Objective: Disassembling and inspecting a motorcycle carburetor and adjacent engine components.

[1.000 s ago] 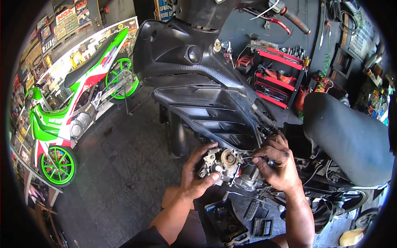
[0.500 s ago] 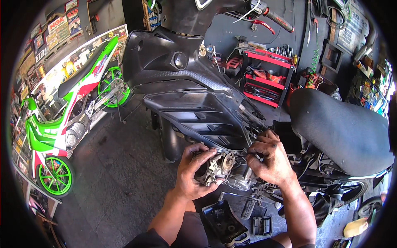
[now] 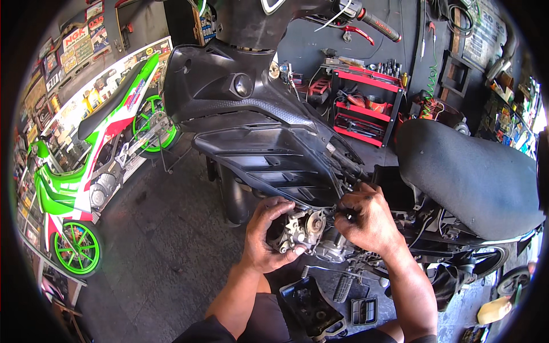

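Note:
My left hand (image 3: 264,235) is wrapped round the left side of a silver metal engine part (image 3: 298,231) that looks like a cylinder head, with a round toothed wheel (image 3: 315,222) on its right. The thumb presses its lower edge and the fingers go over the top. Just right of it, my right hand (image 3: 369,220) is closed in a pinch; a small dark tip shows between thumb and fingers, too hidden to name. Under that hand lies the silver engine casing (image 3: 333,247) of the motorcycle. The black side fairing (image 3: 274,163) is directly above both hands.
The black seat (image 3: 466,177) fills the right side. Below my hands are a foot peg (image 3: 342,288), a black plastic tray (image 3: 309,306) and a small black grille-like part (image 3: 364,311) on the floor. A red tool cart (image 3: 366,106) and a green motorcycle (image 3: 94,154) stand beyond.
My right hand has turned slightly and its fingers have curled in more, beside the engine part. My left hand keeps its hold. The whole view has shifted a little.

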The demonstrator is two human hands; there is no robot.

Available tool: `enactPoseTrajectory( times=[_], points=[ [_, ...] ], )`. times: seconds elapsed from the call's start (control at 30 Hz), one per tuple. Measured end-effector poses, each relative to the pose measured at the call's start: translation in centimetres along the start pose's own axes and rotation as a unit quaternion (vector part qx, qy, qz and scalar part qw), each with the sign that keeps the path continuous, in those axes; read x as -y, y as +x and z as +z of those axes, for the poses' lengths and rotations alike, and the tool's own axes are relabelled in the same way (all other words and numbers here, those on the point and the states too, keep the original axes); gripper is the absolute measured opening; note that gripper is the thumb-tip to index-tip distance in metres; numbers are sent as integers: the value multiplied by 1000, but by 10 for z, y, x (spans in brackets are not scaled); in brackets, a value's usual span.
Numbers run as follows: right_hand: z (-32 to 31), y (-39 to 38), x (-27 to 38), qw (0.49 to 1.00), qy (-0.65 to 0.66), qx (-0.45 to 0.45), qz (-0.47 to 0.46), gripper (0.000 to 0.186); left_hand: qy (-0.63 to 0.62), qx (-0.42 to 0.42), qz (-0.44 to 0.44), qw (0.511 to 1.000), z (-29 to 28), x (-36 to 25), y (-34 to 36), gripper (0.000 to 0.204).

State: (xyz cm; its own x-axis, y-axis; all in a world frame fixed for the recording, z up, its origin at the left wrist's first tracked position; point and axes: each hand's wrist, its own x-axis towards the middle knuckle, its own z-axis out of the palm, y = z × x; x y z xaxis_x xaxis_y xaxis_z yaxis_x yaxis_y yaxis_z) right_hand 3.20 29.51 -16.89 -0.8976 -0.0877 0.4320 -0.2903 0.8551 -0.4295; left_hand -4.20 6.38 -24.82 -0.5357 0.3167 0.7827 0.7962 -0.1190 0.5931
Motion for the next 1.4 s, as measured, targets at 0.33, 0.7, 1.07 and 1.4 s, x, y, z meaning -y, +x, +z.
enactPoseTrajectory(
  times=[0.33,0.7,1.07,1.4],
  points=[
    [12,-19,-10,992,-63,70,-83,25,176,23,-202,963,26,-37,28,48],
    [39,-51,-33,938,229,-217,141,24,-1,257,-390,884,33,-17,53,35],
    [27,-40,-44,864,461,10,205,28,10,316,-414,854,44,-13,64,37],
    [16,-35,-59,833,526,2,173,31,109,464,-360,802,48,-15,111,42]
  ],
)
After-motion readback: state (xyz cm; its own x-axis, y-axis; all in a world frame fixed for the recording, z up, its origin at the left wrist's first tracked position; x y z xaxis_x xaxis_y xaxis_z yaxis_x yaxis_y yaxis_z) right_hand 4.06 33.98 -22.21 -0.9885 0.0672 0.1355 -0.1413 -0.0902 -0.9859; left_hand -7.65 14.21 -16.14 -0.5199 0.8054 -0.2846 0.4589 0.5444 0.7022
